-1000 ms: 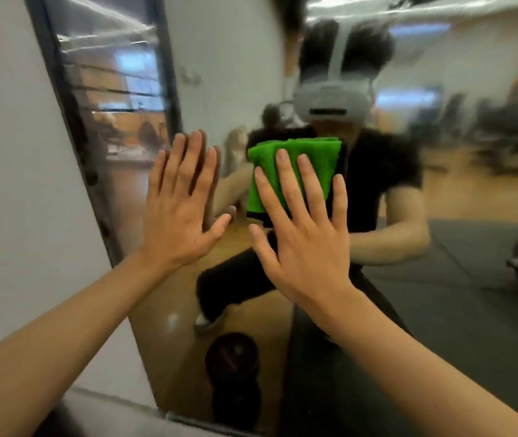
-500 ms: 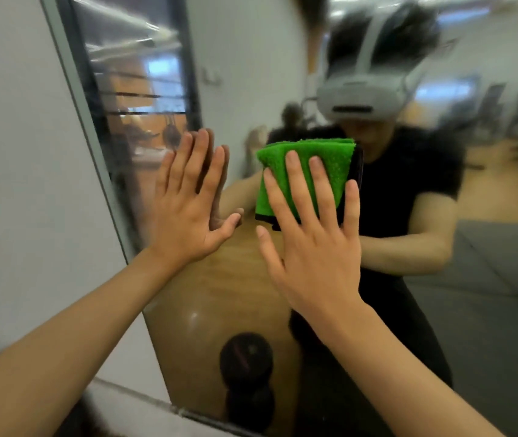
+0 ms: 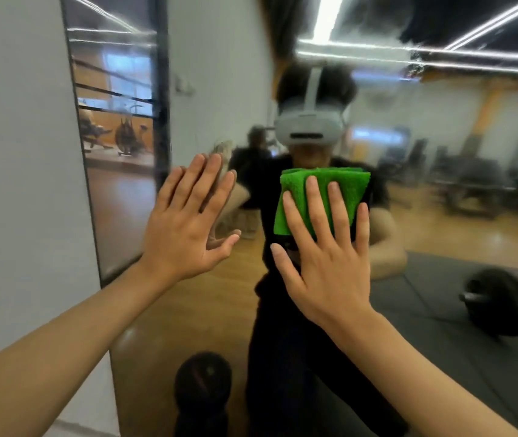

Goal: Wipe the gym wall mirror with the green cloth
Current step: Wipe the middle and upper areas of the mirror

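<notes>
Your right hand (image 3: pixel 324 263), fingers straight, pressed the folded green cloth (image 3: pixel 324 192) against the gym wall mirror (image 3: pixel 440 216); your left hand (image 3: pixel 185 228) lay flat, holding nothing.

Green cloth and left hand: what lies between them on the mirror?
In the head view, only bare mirror separates the left hand from the green cloth; nothing rests there.

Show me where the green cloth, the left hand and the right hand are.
green cloth (image 3: pixel 354 187), head view, uncovered upper right part.
left hand (image 3: pixel 185 228), head view, back of the hand.
right hand (image 3: pixel 327 266), head view, back of the hand.
</notes>
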### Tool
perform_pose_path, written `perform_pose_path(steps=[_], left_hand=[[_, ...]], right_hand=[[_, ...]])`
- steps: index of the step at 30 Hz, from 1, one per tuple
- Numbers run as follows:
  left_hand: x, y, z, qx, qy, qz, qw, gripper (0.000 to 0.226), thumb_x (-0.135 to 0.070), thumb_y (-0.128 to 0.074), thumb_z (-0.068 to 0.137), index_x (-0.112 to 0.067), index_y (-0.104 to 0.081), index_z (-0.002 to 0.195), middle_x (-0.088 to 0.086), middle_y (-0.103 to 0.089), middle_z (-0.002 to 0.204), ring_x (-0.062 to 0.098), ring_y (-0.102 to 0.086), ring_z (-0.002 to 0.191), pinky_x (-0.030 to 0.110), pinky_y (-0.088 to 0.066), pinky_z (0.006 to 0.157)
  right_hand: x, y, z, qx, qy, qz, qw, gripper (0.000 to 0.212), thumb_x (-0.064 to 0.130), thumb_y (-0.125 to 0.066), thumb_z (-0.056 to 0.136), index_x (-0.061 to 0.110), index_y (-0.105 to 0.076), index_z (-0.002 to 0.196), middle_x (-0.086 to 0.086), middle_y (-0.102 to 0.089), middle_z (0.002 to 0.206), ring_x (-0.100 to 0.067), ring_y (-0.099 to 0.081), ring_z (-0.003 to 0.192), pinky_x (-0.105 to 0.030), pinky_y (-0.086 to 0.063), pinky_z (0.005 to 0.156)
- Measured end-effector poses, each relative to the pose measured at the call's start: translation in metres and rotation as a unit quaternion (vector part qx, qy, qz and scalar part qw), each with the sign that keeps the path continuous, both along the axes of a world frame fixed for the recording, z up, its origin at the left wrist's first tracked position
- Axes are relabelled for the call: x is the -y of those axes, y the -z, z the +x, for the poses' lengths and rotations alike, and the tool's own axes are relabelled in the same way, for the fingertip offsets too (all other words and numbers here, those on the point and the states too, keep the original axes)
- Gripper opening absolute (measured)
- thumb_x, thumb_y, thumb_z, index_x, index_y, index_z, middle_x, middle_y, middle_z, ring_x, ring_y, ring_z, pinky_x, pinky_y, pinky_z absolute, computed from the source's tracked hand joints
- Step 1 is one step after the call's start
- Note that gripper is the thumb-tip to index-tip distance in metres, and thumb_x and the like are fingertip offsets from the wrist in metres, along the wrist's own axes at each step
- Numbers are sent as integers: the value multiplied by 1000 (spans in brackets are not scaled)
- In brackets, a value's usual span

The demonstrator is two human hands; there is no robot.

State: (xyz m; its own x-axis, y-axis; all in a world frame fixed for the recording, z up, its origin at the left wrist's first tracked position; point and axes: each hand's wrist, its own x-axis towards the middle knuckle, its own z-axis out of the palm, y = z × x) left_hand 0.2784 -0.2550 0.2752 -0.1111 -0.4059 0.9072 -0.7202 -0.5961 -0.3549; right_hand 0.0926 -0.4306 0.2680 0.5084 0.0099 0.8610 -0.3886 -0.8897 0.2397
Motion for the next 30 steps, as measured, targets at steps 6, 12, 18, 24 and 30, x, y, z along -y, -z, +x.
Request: perform_pose_path(steps=[6, 12, 18, 24, 30], left_hand=[[-1, 2, 5, -3, 21, -8, 1000, 83, -60, -43, 103, -12, -24, 168, 16, -16, 175, 32, -13, 163, 51, -14, 132], [1, 2, 4, 12, 14, -22, 1000, 84, -55, -48, 101, -11, -24, 168, 17, -16, 175, 35, -15, 163, 53, -14, 131], [3, 2, 3, 3, 18, -21, 1000, 84, -54, -49, 100, -11, -25, 168, 14, -13, 176, 34, -13, 163, 53, -13, 132], [-2, 1, 5, 8, 20, -4, 1000, 85, -56, -44, 102, -12, -18, 169, 16, -12, 176, 34, -12, 164, 52, -12, 132], [2, 1, 3, 15, 21, -23, 999, 84, -54, -45, 101, -9, -24, 168, 17, -14, 176, 34, -13, 163, 51, -11, 132]], right_hand=[[-41, -86, 43, 9, -33, -47, 998, 67, 61, -16, 108, 31, -18, 168, -1, -8, 176, -23, -2, 163, -54, -2, 130], [63, -94, -44, 12, 47, -90, 995, 69, 63, -13, 108, 30, -14, 168, -4, -7, 176, -25, -2, 163, -55, -7, 130], [55, -93, -45, 124, 93, 60, 986, 79, 68, -8, 104, 23, -12, 169, -9, -3, 176, -32, 1, 162, -64, -3, 127], [-19, -104, 27, 27, 0, -83, 996, 77, 68, -20, 104, 25, -18, 168, -4, -10, 176, -28, -4, 162, -58, -4, 128], [39, -115, -22, -38, 2, -171, 984, 70, 63, -21, 107, 28, -18, 168, -3, -12, 175, -25, -6, 162, -55, -7, 130]])
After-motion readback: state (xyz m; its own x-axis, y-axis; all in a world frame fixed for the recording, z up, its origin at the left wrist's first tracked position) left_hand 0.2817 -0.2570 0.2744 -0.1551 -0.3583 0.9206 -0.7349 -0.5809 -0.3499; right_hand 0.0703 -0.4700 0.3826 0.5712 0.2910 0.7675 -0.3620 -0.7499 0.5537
